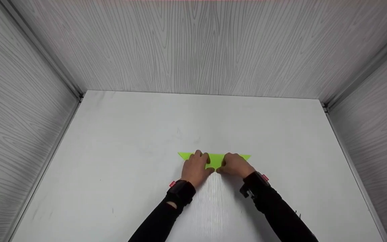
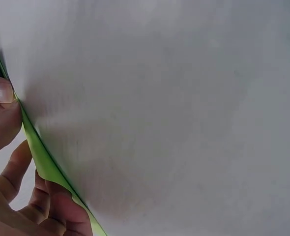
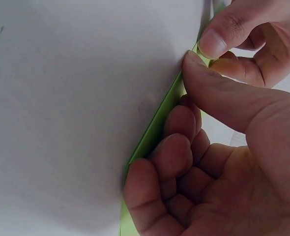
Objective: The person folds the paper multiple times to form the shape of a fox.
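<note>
A bright green sheet of paper (image 1: 216, 160), folded into a flat shape with pointed ends, lies across the middle of the white table. My left hand (image 1: 196, 169) holds its left part, with bent fingers over the paper and the thumb at the near edge. On the other side, my right hand (image 1: 236, 164) grips the right part with curled fingers. Both thumbs meet close together at the middle of the near edge. The right wrist view shows the right thumb (image 3: 218, 91) pressing beside the left thumb (image 3: 215, 43) along the green fold. Hands cover parts of the sheet.
The white tabletop (image 1: 129, 134) spreads around the paper. A grey wood-grain panel (image 1: 193, 47) rises behind it, with similar side panels at left (image 1: 18, 111) and right (image 1: 375, 134). Black bands with devices (image 1: 181, 192) sit on both wrists.
</note>
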`<state>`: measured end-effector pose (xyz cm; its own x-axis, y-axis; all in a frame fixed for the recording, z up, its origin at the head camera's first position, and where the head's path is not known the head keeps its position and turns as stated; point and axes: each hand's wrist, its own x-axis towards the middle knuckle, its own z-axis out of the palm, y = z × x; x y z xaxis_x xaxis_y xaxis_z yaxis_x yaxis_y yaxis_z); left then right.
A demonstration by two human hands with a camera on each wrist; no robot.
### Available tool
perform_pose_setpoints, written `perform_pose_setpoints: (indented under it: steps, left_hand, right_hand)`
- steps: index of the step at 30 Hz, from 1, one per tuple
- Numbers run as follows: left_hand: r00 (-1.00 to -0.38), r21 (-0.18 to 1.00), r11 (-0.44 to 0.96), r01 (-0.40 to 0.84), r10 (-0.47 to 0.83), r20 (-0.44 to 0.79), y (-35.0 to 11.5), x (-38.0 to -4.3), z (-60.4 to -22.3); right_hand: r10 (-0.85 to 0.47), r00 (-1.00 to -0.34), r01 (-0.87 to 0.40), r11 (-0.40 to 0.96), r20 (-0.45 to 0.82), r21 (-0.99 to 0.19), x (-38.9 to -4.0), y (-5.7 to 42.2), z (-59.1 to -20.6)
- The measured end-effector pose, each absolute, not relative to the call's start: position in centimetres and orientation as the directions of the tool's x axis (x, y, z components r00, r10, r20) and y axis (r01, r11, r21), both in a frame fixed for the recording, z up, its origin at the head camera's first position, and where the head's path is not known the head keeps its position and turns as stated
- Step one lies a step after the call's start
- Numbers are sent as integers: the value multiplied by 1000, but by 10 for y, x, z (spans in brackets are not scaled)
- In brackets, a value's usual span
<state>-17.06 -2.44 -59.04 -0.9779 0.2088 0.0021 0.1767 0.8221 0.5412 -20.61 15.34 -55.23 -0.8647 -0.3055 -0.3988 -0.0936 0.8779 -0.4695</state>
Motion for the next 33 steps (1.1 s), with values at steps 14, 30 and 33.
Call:
perform_pose_setpoints:
  steps: [14, 30, 33]
  left_hand:
    - [-975, 589, 788, 179, 224, -3, -32, -174, -589]
    - [-974, 558, 809, 184, 227, -7, -43, -174, -589]
    - [-971, 552, 812, 189, 240, -20, -45, -175, -587]
  right_hand:
    - [-287, -865, -79, 887, -411, -455, -205, 153, -555]
    - [-338, -853, -97, 851, -397, -516, -204, 154, -557]
    - [-341, -853, -97, 847, -395, -523, -203, 155, -557]
